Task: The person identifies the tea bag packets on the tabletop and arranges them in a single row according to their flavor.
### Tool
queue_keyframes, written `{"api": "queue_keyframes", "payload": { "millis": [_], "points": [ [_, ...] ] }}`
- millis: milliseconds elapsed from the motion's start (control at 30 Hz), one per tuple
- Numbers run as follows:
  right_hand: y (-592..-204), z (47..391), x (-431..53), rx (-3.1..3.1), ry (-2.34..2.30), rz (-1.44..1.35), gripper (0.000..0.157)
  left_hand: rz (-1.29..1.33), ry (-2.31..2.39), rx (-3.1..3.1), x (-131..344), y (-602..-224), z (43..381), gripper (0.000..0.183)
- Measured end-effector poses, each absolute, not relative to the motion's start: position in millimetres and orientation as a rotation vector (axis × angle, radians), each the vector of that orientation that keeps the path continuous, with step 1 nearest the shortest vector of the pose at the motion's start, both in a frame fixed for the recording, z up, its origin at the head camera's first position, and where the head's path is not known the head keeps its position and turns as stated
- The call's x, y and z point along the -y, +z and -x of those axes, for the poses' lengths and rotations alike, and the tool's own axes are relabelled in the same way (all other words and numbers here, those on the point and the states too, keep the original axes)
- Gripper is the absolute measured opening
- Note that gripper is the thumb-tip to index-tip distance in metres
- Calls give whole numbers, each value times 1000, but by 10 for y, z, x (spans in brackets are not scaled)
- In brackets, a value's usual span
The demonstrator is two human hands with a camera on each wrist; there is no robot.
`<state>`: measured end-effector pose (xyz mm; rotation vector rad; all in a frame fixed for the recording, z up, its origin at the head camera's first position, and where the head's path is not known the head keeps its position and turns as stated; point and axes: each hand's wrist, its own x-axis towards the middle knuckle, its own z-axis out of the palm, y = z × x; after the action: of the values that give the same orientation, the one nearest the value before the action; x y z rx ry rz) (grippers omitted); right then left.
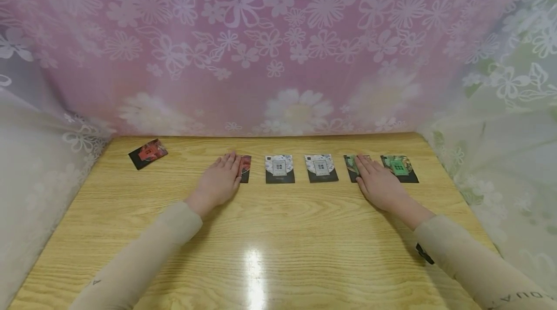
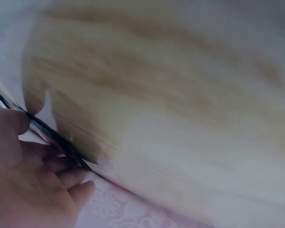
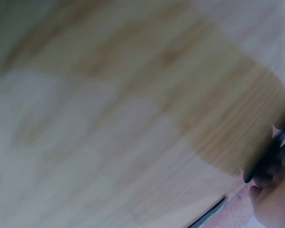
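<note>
In the head view my left hand (image 1: 219, 179) lies on a flat red-and-black printed packet (image 1: 245, 169), covering its left part. My right hand (image 1: 378, 182) rests with straight fingers on a green-and-black packet (image 1: 350, 169), hiding much of it. Between the hands lie two white-and-black packets, one on the left (image 1: 280, 169) and one on the right (image 1: 321, 168). Just right of my right hand is another green-and-black packet (image 1: 400, 167). The left wrist view catches the dark packet edge (image 2: 61, 142) against my fingers.
A second red-and-black packet (image 1: 148, 154) lies tilted at the far left of the wooden table (image 1: 278, 232). A pink floral curtain (image 1: 278, 58) hangs along the back edge, with pale floral cloth (image 1: 500, 131) at the sides.
</note>
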<state>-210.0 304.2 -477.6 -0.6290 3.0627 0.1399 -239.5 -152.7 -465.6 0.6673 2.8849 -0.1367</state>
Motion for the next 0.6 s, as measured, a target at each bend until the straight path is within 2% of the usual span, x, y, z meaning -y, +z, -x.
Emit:
{"api": "queue_keyframes", "payload": {
  "millis": [233, 600],
  "points": [
    [-4776, 2102, -3049, -3062, 129, 630, 63, -568, -151, -2888, 1423, -4646, 2332, 67],
    [-4773, 2099, -3042, -3067, 118, 641, 63, -559, -134, -2910, 1420, -4648, 2334, 67]
  ]
}}
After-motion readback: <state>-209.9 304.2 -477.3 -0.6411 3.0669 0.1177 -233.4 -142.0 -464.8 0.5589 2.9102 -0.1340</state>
